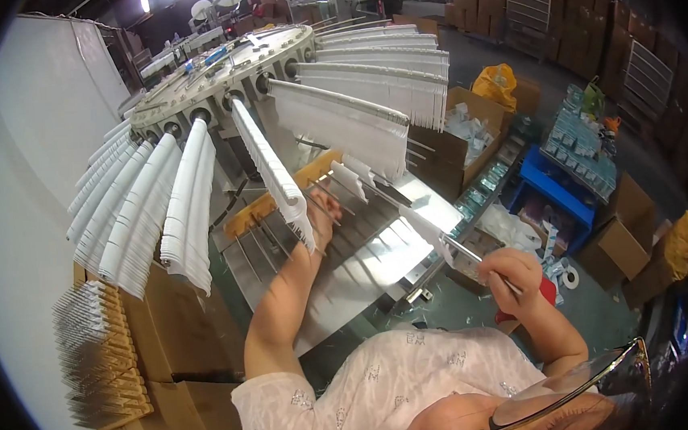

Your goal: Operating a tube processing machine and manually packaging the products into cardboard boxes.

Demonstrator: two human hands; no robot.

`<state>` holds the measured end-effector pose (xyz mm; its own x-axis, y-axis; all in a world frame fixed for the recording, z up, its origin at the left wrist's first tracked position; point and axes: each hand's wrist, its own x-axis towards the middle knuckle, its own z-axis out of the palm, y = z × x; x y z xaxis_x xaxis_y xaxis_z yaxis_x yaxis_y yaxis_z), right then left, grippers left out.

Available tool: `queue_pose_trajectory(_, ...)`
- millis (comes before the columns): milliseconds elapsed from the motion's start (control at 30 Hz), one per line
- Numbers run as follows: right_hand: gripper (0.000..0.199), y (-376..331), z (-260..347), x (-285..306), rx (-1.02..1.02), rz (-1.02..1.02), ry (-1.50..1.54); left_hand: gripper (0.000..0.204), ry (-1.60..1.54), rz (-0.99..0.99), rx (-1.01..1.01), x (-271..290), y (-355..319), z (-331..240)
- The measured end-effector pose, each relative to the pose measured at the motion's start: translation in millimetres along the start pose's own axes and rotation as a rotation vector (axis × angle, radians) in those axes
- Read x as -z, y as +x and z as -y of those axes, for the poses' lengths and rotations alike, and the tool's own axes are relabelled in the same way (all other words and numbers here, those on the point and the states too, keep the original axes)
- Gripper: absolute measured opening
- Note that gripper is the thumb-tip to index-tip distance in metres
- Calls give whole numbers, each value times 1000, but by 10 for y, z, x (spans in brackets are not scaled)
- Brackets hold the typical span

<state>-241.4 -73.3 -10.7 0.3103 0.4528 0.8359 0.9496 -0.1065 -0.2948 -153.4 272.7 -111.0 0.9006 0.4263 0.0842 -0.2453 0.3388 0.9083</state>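
Note:
In my right hand (512, 279), on the right, a long thin metal rod (468, 252) is gripped near its close end. It slants up and left toward the round machine (223, 63). Limp white pieces (426, 231) hang from parts of it. My left hand (326, 208) reaches to a yellow wooden bar (259, 209) set with several thin metal rods. Its fingers are curled beside those rods; what lies in them is partly hidden. Close by, a bundle of white strips (267, 160) hangs on one machine arm, in front of my left forearm.
More white strip bundles (185, 199) fan out around the machine. Under my hands lies a shiny metal tray (334, 296). Spiked wooden blocks (100, 355) stand on cartons (180, 341) at left. On the right are an open carton (467, 136), a blue stand (556, 186) and a yellow bag (495, 86).

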Motion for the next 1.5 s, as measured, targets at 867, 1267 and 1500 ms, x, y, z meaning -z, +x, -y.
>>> queue_pose_trajectory(867, 11, 197, -94, -219, -174, -89, -6, 41, 1058, 94, -882, -370, 108, 135)
queue_pose_trajectory(1267, 16, -378, -108, -250, -744, -423, 535, 50, 1437, 212, -809, -761, -587, -40)
queue_pose_trajectory(1500, 14, -1053, -694, 105, -996, -905, 1043, 51, 1054, 559, -1069, -1026, -1011, -415)
